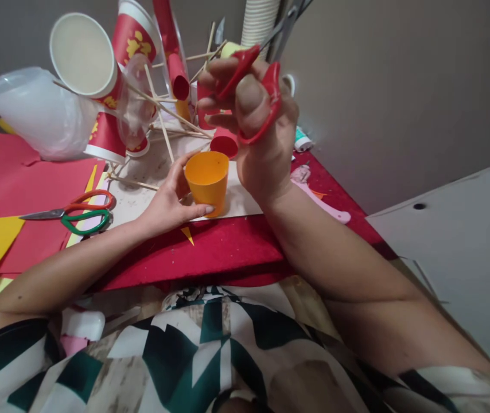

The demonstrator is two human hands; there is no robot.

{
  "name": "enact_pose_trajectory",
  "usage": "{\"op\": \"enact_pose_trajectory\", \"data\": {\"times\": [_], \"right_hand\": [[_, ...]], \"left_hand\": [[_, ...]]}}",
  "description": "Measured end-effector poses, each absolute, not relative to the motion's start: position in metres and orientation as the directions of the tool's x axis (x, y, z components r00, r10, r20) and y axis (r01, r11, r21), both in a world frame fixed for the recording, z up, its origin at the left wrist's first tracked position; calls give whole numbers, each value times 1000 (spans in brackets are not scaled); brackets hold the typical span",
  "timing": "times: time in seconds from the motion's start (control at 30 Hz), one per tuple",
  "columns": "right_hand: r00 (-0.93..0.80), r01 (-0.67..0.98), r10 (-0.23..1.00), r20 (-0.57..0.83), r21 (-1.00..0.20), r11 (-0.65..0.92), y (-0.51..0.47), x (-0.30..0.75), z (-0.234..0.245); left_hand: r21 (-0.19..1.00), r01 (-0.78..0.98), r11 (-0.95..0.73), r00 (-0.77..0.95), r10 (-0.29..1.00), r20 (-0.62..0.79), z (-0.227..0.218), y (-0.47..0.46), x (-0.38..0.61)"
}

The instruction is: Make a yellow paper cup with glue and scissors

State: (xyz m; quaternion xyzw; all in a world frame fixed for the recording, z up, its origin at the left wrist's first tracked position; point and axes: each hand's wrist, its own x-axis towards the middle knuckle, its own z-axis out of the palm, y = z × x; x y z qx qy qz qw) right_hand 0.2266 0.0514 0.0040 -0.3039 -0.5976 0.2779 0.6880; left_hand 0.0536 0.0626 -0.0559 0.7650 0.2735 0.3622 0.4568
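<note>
My left hand is wrapped around an orange-yellow paper cup, which stands upright with its opening facing up at the table's front. Raised above the table, my right hand has its thumb through a loop of red-handled scissors. The scissor blades point up and away, partly cut off at the top edge. Just behind the orange cup lies a red paper tube, its open end toward me.
Wooden sticks and red-and-white paper cups form a structure at the back left. A second pair of scissors lies on red paper sheets. A pink tool rests on the red cloth at right, near a grey wall.
</note>
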Motion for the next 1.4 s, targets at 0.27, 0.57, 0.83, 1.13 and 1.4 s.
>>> {"op": "enact_pose_trajectory", "data": {"times": [0.27, 0.57, 0.83, 1.13, 1.4], "right_hand": [[158, 25, 758, 633, -770, 638, 35, 241, 36], [104, 133, 784, 612, -790, 599, -13, 258, 25], [141, -24, 782, 608, -787, 616, -39, 269, -23], [-175, -57, 936, 305, -952, 299, -96, 288, -48], [-486, 111, 857, 169, -961, 253, -91, 271, -40]], "left_hand": [[943, 85, -323, 655, 731, 191, -41, 61, 55], [917, 129, -377, 694, 695, 188, -38, 75, 66], [981, 60, -183, 622, 776, 107, -44, 68, 66], [969, -207, 133, 600, 800, 18, -1, 48, 44], [916, -224, 333, 601, 787, -139, -5, 26, 24]]}}
